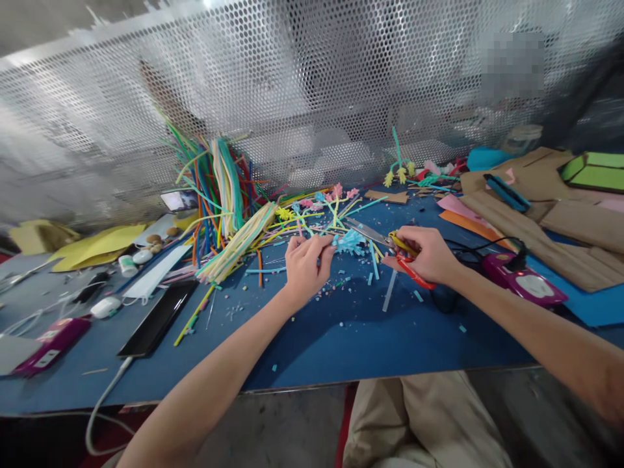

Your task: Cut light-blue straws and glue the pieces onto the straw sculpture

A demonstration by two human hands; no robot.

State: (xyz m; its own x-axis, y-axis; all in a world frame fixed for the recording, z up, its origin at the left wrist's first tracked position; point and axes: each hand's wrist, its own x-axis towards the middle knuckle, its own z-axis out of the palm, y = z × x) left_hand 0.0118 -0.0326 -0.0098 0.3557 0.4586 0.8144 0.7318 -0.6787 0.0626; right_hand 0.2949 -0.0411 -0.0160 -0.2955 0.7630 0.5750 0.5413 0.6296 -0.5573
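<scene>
Pinched between the fingertips of my left hand point(308, 263) is a light-blue paper flower point(350, 242) with a fringed, frilly head. My right hand point(425, 253) is closed around the red and yellow handles of a pair of scissors point(368, 232). Their metal blades point left, parted a little, just above and behind the blue flower; I cannot tell whether they touch it. Small blue clippings lie on the blue table point(312, 344) under both hands. Beyond my left hand, pink flowers point(336, 193) and a yellow flower point(284, 213) lie among thin coloured stems.
A thick bundle of coloured strips point(229, 188) stands back left against the perforated metal screen point(341, 84). A black phone point(158, 318) with a cable lies left. At right are a purple power strip point(524, 281) and brown paper sheets point(536, 221).
</scene>
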